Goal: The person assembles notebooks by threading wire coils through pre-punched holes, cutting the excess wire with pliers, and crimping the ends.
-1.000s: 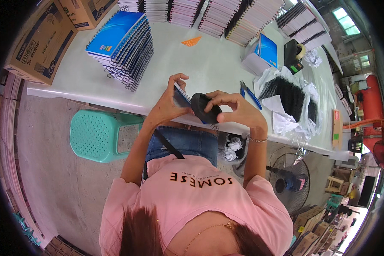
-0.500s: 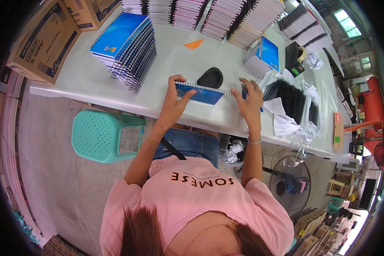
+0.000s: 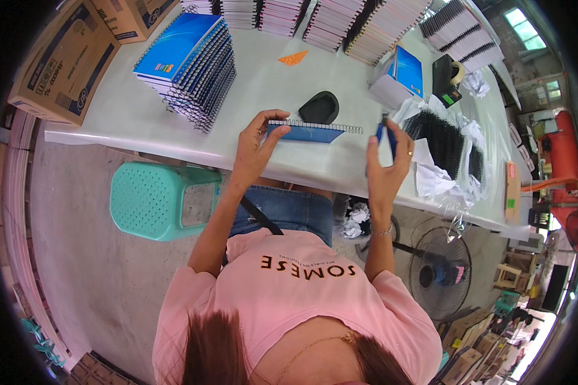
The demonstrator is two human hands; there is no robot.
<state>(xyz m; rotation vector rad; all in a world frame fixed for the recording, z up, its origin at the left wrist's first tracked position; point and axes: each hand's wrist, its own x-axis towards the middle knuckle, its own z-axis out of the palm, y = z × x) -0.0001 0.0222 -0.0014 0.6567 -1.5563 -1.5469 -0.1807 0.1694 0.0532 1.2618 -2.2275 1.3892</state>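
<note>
Stool (image 3: 141, 202) and fan (image 3: 442, 277) stand on the floor (image 3: 122, 295). At the white table's (image 3: 253, 80) near edge, the worker's left hand (image 3: 255, 147) pinches the notebook's (image 3: 311, 133) left end, coil upward; right hand (image 3: 386, 167) grips blue pliers (image 3: 379, 132). Beyond: black block (image 3: 320, 108), orange scrap (image 3: 293, 58), notebook stacks (image 3: 202, 80). Farther right: red tank (image 3: 562, 144), window (image 3: 524, 29).
</note>
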